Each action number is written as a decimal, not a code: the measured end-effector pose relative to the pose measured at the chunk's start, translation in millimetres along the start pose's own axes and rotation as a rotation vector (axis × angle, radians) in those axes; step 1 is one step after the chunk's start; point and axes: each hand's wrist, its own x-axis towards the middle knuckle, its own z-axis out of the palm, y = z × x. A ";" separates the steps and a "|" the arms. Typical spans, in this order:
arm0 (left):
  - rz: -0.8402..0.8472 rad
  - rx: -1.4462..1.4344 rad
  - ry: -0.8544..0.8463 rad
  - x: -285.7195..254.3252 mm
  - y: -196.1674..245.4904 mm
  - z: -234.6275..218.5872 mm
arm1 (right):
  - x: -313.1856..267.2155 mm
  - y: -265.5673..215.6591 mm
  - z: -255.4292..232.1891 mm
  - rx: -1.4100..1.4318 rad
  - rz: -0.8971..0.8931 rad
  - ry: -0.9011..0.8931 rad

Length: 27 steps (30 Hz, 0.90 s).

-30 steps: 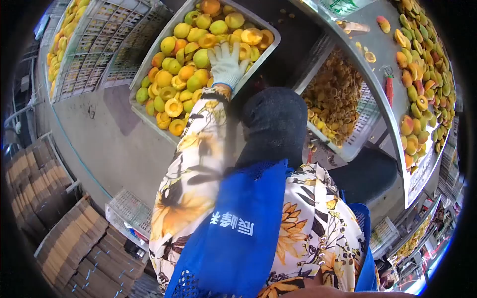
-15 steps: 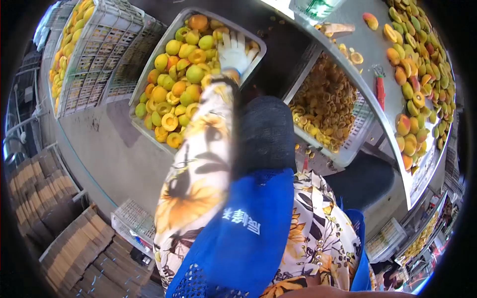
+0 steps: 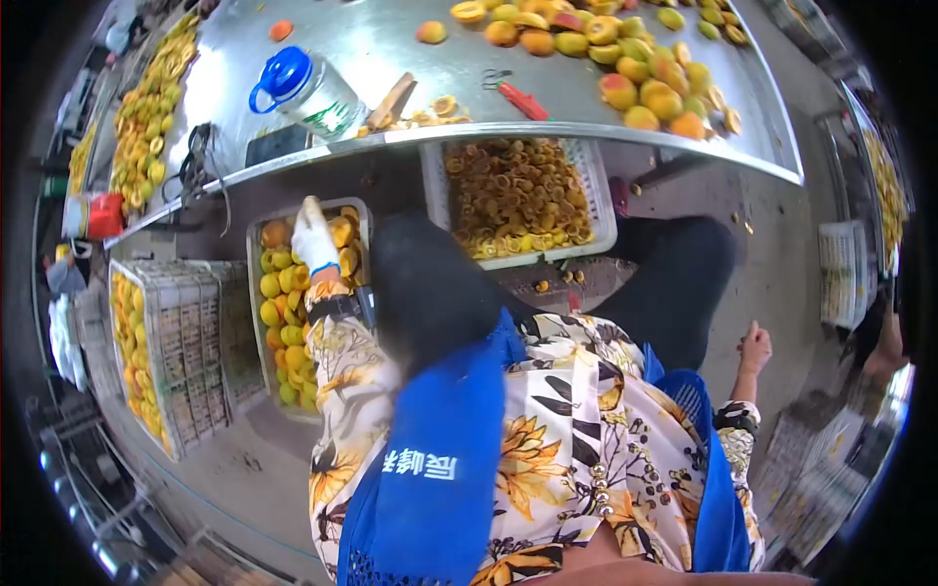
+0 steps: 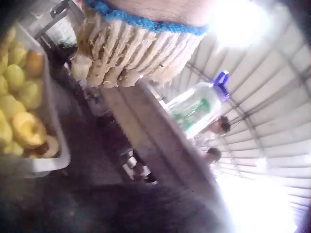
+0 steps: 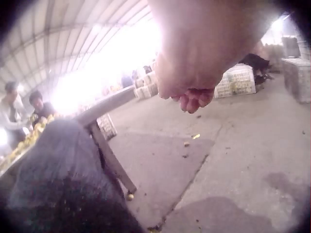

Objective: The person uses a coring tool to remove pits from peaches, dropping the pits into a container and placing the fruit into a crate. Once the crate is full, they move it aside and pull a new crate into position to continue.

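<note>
My left hand (image 3: 315, 242), in a white knit glove with a blue cuff edge, is over a pale plastic crate (image 3: 252, 256) of yellow-green fruit (image 3: 271, 313). Some fruit is halved, with hollow centres. In the left wrist view the glove (image 4: 121, 53) shows loosely bent fingers holding nothing, and the crate (image 4: 57, 116) appears left of it. My bare right hand (image 3: 754, 349) hangs out at my right side above the floor. The right wrist view shows its fingers (image 5: 192, 102) loosely curled, with nothing held.
A metal table (image 3: 391, 39) spans the front, bearing fruit (image 3: 664, 93), a blue-lidded bottle (image 3: 318, 96) and a red-handled tool (image 3: 523, 101). Beneath it sits a crate (image 3: 601, 190) of brown-yellow scraps. A tall fruit-filled crate (image 3: 200, 361) stands at left.
The head view has turned, bringing the table to the front. My left hand no longer lies spread among the fruit as it did earlier. My right hand now shows at the right.
</note>
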 end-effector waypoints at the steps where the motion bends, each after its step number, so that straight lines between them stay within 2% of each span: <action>1: 0.007 -0.107 -0.005 1.9 8.0 -1.9 | 7.4 8.7 -9.2 0.019 0.070 0.033; 3: 0.125 -0.291 0.022 -5.9 12.6 -5.4 | 20.7 -3.7 -40.8 0.181 -0.082 0.208; 4: 0.143 -0.329 0.028 -24.3 43.1 -19.4 | 43.9 -9.8 -46.0 0.338 -0.156 0.229; 5: 0.170 -0.382 -0.006 -31.9 62.0 -27.4 | 47.5 -55.2 -65.0 0.407 -0.117 0.199; 6: 0.193 -0.435 -0.034 -40.4 79.0 -30.4 | 102.8 -42.5 -48.2 0.402 -0.460 0.328; 7: 0.220 -0.471 -0.060 -55.1 96.3 -40.2 | 77.7 -174.0 -87.3 0.483 -0.582 0.214; 8: 0.243 -0.505 -0.076 -68.0 112.0 -41.9 | 64.4 -235.2 -95.8 0.638 -0.532 0.051; 9: 0.263 -0.561 -0.111 -67.7 121.0 -34.9 | 107.3 -276.2 -67.2 0.549 -0.564 -0.020; 10: 0.245 -0.506 -0.159 -86.0 145.3 -43.6 | 79.3 -338.0 -68.8 0.561 -0.627 -0.018; 11: 0.224 -0.451 -0.206 -104.6 169.9 -52.5 | 86.4 -374.7 -42.3 0.591 -0.829 0.004; 12: 0.345 -0.419 -0.241 -107.7 172.7 -49.7 | 59.7 -420.3 -43.5 0.565 -0.845 -0.191; 13: 0.464 -0.384 -0.275 -109.5 174.9 -47.8 | 50.1 -456.9 -13.5 0.621 -0.961 -0.161; 14: 0.416 -0.338 -0.341 -111.5 179.2 -44.6 | 26.1 -492.0 -9.0 0.502 -1.084 -0.191; 15: 0.415 -0.363 -0.385 -113.0 187.0 -42.0 | 12.1 -519.2 6.6 0.428 -1.078 -0.377; 16: 0.500 -0.323 -0.375 -108.4 192.5 -36.4 | -1.1 -539.8 37.5 0.510 -1.050 -0.494; 17: 0.586 -0.284 -0.366 -99.9 198.2 -28.8 | -17.5 -559.1 59.1 0.363 -1.155 -0.449; 18: 0.555 -0.240 -0.375 -90.8 206.8 -20.7 | -30.5 -578.9 73.9 0.210 -1.248 -0.403; 19: 0.532 -0.159 -0.398 -77.3 219.7 -9.2 | -40.7 -591.0 78.6 0.125 -1.218 -0.550; 20: 0.624 -0.183 -0.399 -49.8 215.5 24.9 | -49.1 -601.1 89.1 0.107 -1.189 -0.658; 21: 0.715 -0.210 -0.402 -22.8 209.0 60.0 | -54.5 -607.9 99.9 0.077 -1.298 -0.660; 22: 0.652 -0.119 -0.436 -8.5 226.1 66.5 | -58.5 -612.1 109.2 0.043 -1.405 -0.655; 23: 0.584 -0.033 -0.471 1.6 257.0 67.1 | -56.3 -608.1 102.1 0.062 -1.469 -0.524; 25: 0.604 0.156 -0.492 51.0 257.6 118.4 | -55.9 -616.8 152.4 0.102 -1.364 -0.575; 27: 0.465 0.072 -0.542 82.1 266.5 159.3 | -53.4 -616.2 160.5 0.084 -1.368 -0.593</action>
